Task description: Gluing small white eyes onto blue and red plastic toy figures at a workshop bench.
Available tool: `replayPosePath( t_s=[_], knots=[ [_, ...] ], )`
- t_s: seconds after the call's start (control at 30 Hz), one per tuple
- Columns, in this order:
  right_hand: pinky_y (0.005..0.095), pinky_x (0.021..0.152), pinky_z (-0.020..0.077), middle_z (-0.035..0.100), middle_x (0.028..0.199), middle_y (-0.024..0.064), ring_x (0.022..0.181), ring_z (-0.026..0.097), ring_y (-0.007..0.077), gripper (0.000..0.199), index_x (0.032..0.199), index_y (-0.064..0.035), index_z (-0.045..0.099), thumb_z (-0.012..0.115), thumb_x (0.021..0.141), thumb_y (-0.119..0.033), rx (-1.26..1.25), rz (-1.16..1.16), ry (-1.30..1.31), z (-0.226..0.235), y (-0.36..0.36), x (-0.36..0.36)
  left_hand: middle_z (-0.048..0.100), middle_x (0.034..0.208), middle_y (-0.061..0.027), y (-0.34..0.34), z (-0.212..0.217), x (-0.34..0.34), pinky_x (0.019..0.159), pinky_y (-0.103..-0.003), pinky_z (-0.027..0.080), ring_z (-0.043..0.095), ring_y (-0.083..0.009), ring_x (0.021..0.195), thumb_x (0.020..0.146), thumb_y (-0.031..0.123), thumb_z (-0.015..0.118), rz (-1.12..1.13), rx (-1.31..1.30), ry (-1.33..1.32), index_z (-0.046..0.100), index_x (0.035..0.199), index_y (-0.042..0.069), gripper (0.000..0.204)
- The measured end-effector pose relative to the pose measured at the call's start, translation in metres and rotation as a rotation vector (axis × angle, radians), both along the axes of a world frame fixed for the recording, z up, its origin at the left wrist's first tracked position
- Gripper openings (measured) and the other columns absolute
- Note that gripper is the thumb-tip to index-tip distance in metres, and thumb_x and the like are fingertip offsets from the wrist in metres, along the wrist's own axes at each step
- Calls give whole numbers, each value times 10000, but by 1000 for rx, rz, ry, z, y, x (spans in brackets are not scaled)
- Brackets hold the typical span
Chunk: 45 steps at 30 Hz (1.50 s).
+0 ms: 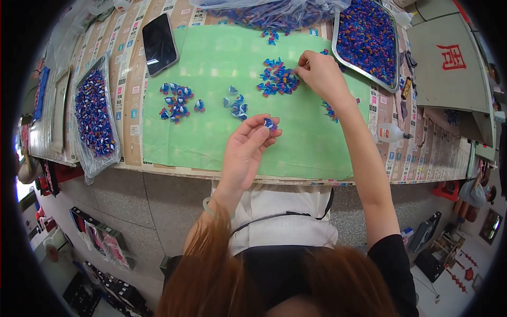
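I look down from far away at a soft green sheet [200, 142] on the table, and I see the left hand [248, 145] low in the middle of it. Its thumb and finger pinch one small shiny blue-and-white piece [270, 124], just above the sheet. The right hand [319, 74] is farther up, beside a loose pile of little blue and purple pieces [278, 77]. Its fingers are bent and bunched close together, but I cannot tell if they pinch a piece. At the top right, a shallow shiny metal tray [369, 78] is full of tiny blue, red and orange pieces [367, 39]. Over on the left, a long tray wrapped in clear plastic [114, 138] holds lots of blue-and-white pieces with pink bits [94, 116]. A see-through plastic bag [317, 6] at the top edge has more blue and orange bits in it. I also see a white plastic bottle with a dark tip [390, 133] lying to the right, and a black phone [160, 44] at the sheet's top left corner.
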State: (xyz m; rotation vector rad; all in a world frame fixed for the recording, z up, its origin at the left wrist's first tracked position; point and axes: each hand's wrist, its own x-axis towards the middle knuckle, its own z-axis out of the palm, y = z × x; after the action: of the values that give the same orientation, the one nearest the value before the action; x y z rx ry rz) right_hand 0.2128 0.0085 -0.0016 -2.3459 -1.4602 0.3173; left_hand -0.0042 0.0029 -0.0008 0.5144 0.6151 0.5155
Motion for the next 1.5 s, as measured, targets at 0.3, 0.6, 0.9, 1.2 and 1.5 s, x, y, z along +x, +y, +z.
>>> replayPosePath(
  t_s=[0.3,0.6,0.9,1.2,1.5],
  knots=[
    [244,590,434,565,740,59,646,547,122,148,876,10,524,519,767,-90,293,-170,1146,13,-53,-24,527,1038,-106,-1,2,3,783,-263,418,535,-169,892,826,68,480,-16,-20,-26,461,1064,14,245],
    [251,642,467,579,825,91,737,577,155,162,956,14,503,506,801,-33,387,-370,1607,36,-107,-71,532,1046,-99,-11,5,10,811,-267,393,522,-156,921,793,8,497,-77,45,-51,471,1048,0,256],
    [232,599,466,576,765,82,690,575,132,120,899,23,506,519,794,-35,404,-346,1565,44,-109,-83,552,1022,-84,-19,15,13,809,-259,410,516,-121,914,758,-30,533,-96,232,7,518,1005,-10,248],
    [220,564,450,577,731,91,622,559,117,46,798,0,505,533,775,-28,340,-321,1633,43,-109,-80,568,1007,-106,-15,13,8,788,-259,432,540,-138,884,748,-51,546,-138,307,2,552,995,-24,249],
    [217,561,446,577,719,92,616,557,121,44,768,0,515,538,772,-36,303,-359,1724,39,-109,-81,551,1034,-153,-8,14,3,797,-263,442,548,-164,901,738,-100,517,-235,571,98,563,997,-23,275]
  ],
)
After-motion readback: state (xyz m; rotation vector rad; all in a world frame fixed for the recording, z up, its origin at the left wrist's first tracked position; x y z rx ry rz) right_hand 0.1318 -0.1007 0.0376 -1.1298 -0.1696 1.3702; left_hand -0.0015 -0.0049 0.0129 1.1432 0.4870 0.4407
